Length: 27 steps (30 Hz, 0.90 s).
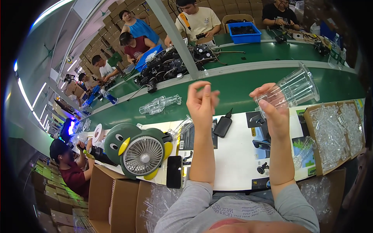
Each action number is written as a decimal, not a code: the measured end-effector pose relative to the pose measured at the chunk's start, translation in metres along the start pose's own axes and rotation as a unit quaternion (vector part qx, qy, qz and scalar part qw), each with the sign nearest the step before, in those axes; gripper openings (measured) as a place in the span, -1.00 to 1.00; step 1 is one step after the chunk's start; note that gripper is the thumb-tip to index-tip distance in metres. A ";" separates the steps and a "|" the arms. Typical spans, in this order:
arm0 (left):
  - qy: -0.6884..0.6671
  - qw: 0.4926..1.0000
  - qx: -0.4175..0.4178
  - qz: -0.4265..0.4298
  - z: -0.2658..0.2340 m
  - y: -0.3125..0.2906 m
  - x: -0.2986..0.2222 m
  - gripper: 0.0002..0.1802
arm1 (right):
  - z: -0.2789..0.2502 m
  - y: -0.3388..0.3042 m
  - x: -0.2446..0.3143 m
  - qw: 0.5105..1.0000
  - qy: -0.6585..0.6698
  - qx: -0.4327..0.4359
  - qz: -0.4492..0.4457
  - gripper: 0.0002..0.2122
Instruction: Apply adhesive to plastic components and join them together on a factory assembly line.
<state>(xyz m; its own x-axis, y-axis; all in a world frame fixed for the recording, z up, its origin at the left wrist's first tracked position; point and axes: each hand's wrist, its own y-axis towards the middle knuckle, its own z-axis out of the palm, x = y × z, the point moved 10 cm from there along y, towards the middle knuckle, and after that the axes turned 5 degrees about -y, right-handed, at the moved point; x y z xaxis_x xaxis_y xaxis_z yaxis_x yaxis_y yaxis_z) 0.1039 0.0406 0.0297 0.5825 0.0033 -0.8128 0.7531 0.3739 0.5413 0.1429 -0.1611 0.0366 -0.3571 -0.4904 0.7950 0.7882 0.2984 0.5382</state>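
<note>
My right hand (274,110) grips a clear plastic flared tube (297,88) by its narrow end, its wide rim tilted up to the right. To its left, my left hand (201,100) is raised with fingers curled in toward the thumb; the fingertips are slightly blurred, and whatever they may hold is hidden. Below and between the hands, a black dropper bottle (222,125) lies on the printed work sheet (233,167). Another clear plastic part (182,127) rests beside my left forearm, and one more clear part (305,152) lies right of my right forearm.
A penguin-shaped fan (143,155) and a phone (174,173) sit on the left. At right stands a carton (319,145) of clear parts. Beyond, clear pieces (160,105) lie on the green belt (233,87), below a metal post (175,37). Other people work across and to the left.
</note>
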 end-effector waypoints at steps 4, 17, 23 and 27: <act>-0.004 0.997 -0.012 0.072 0.035 -0.006 -0.015 -0.50 | 0.005 -0.007 0.009 1.000 0.002 0.009 -0.019 -0.71; -0.048 0.970 0.217 -0.095 0.066 -0.022 0.009 -0.85 | 0.008 -0.006 0.015 0.998 -0.049 0.011 -0.025 -0.73; 0.003 0.970 0.175 -0.166 0.045 -0.018 0.012 -0.82 | 0.002 -0.005 0.019 0.999 -0.032 0.006 -0.032 -0.73; -0.019 0.998 0.058 0.031 0.033 -0.008 -0.016 -0.97 | 0.007 -0.006 0.017 1.000 -0.018 0.008 -0.017 -0.72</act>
<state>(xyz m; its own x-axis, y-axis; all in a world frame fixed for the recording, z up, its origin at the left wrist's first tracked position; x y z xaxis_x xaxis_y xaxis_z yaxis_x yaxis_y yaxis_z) 0.0989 0.0073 0.0451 0.6383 -0.0122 -0.7697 0.7446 0.2637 0.6133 0.1287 -0.1655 0.0486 -0.4022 -0.4711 0.7851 0.7665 0.2956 0.5701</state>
